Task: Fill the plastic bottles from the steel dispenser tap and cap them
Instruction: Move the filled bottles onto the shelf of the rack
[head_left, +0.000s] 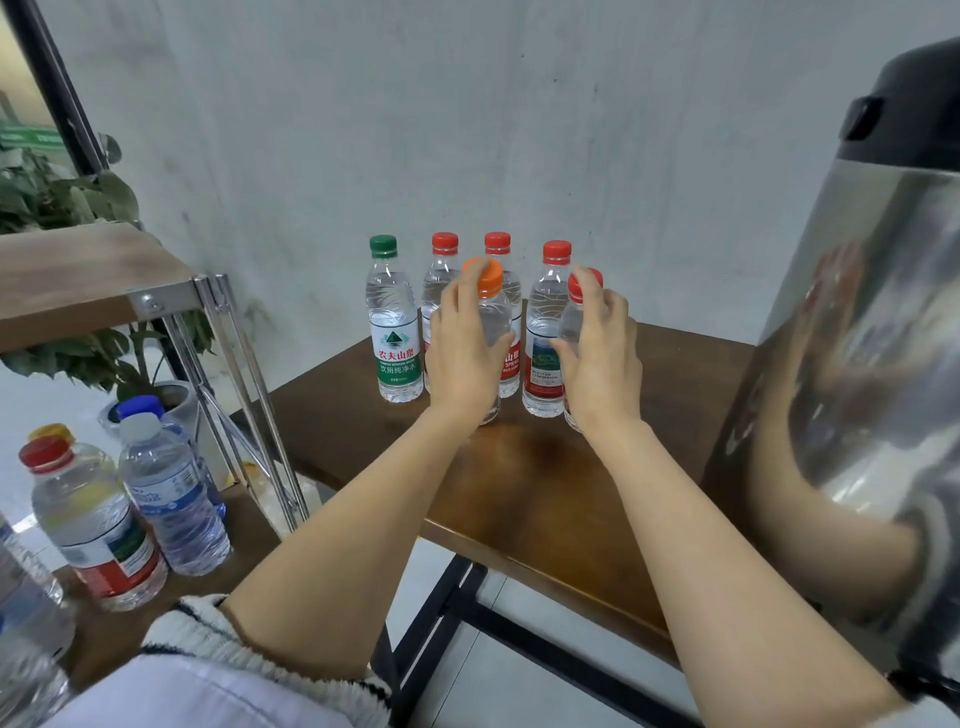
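Left hand (462, 358): fingers (457, 301) wrapped round the clear ribbed body of the orange-capped bottle (496, 322), index tip up at the cap edge, thumb across the front.

Right hand (605, 358): grasps the red-capped bottle (571, 325) in the same way, fingertips reaching its cap.

Both bottles are upright, side by side, at the middle of the dark wooden tabletop (519, 478), with their bases down at its surface. I cannot tell whether they are resting or just lifted.

Directly behind them, near the grey plaster wall (519, 130), is a row of four capped bottles holding clear liquid: the green-capped bottle (395, 332) with a green-and-white label at the left, then three red-capped ones with red labels.

The steel dispenser (857, 338) is a polished, mirror-like cylinder with a black lid, at the right edge of the tabletop, close to the camera. Its tap is not visible.

A lower side shelf (104, 639) at the left carries more clear plastic bottles, with red, white, blue and yellow caps.
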